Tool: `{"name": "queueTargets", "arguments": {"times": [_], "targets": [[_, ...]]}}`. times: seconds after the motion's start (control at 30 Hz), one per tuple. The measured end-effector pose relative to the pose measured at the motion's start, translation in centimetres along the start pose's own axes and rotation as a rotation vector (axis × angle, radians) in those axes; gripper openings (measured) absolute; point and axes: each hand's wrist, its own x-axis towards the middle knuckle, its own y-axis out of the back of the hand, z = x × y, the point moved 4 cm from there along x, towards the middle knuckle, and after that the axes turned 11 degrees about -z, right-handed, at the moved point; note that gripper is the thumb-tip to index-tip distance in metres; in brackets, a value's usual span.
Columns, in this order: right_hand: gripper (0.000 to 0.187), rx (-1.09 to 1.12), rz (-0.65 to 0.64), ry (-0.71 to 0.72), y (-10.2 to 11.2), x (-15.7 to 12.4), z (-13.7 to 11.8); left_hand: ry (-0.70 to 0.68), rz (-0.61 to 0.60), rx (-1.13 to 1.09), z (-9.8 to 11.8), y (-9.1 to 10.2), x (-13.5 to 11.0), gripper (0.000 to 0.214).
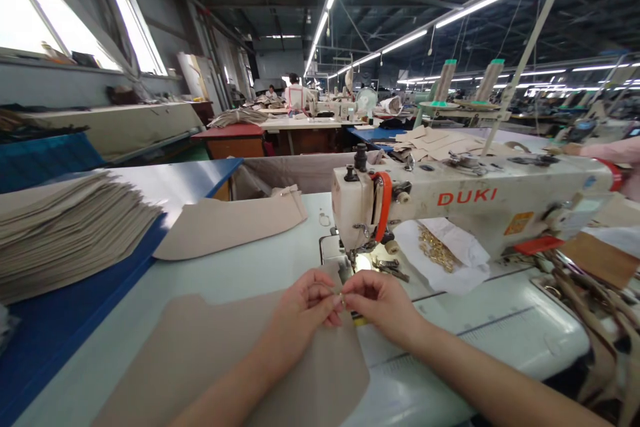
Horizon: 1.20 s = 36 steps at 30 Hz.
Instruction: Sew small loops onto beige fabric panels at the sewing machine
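Note:
My left hand (311, 300) and my right hand (379, 299) meet fingertip to fingertip in front of the sewing machine's needle area. Pinched between them is a small gold-coloured metal piece (342, 298), mostly covered by the fingers. Below my left hand and forearm lies a large flat beige panel (220, 337) on the pale table, its upper corner close to the presser foot. The white sewing machine (425, 197) marked DUKI stands just beyond my hands. Behind my right hand, white paper (467, 253) holds a pile of small gold metal pieces (436, 248).
Another beige panel (230, 221) lies at the table's back left. A tall stack of panels (75, 233) rests on a blue surface (125, 273). Dark metal pieces (393, 269) sit beside the needle. Straps (595, 320) hang at the right, near a person's pink sleeve (613, 147).

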Motion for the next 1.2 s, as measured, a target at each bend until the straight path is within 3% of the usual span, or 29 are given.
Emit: {"name": "queueTargets", "arguments": {"times": [0.17, 0.27, 0.4, 0.63, 0.73, 0.9, 1.03, 1.2], "targets": [[0.027, 0.219, -0.113, -0.173, 0.3, 1.1, 0.0, 0.102, 0.025, -0.107, 0.2, 0.3, 0.1, 0.036], [0.031, 0.301, -0.069, -0.174, 0.4, 1.3, -0.1, 0.188, 0.064, -0.223, 0.2, 0.5, -0.1, 0.04], [0.029, 0.348, -0.041, -0.133, 0.2, 1.3, 0.3, 0.228, 0.021, -0.213, 0.1, 0.3, 0.0, 0.038], [0.024, 0.252, -0.1, -0.107, -0.2, 1.0, 0.7, 0.219, -0.031, 0.007, 0.2, 0.3, 0.4, 0.021], [0.016, 0.075, -0.117, -0.039, -0.3, 0.4, 0.4, 0.178, -0.013, 0.197, 0.3, 0.5, 0.2, 0.011], [0.022, -0.245, -0.088, 0.066, -0.5, -0.3, -0.4, 0.136, 0.044, 0.44, 0.6, 0.7, -0.1, 0.005], [0.005, -0.271, -0.069, 0.121, -0.3, -0.3, -0.4, 0.159, 0.072, 0.375, 0.5, 0.8, -0.2, 0.009], [0.007, -0.22, -0.002, 0.088, 0.0, -0.1, -0.1, 0.124, 0.105, 0.204, 0.8, 0.5, -0.2, 0.014]]}}
